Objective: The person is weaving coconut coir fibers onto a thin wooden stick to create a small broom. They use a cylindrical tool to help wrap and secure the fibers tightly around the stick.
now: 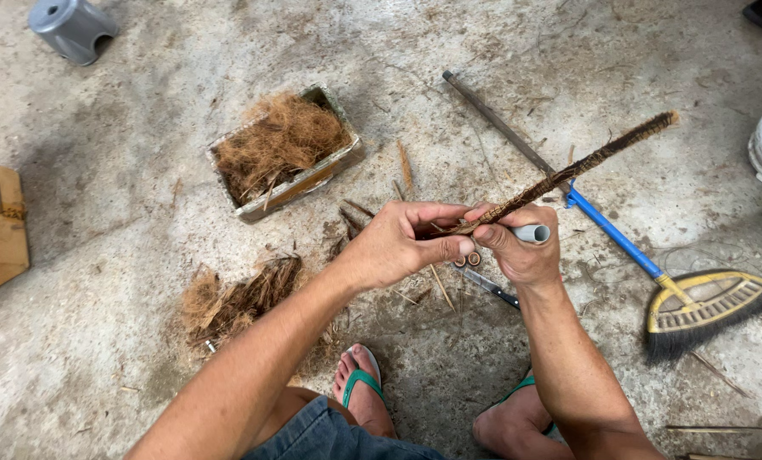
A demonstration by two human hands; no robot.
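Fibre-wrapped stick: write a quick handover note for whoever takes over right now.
Left hand pinches the near end of the fibre-wrapped stick. Right hand grips a grey tube at that same end. Stick points up and right, wrapped along its visible length. Loose fibre fills the box; more lies in a pile on the floor. Scissors lie under the hands. The near end remains in hand.

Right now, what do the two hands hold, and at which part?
Both hold one fibre-wrapped stick at its near end. The right hand grips the bare grey tube end; the left hand pinches the fibre beside it.
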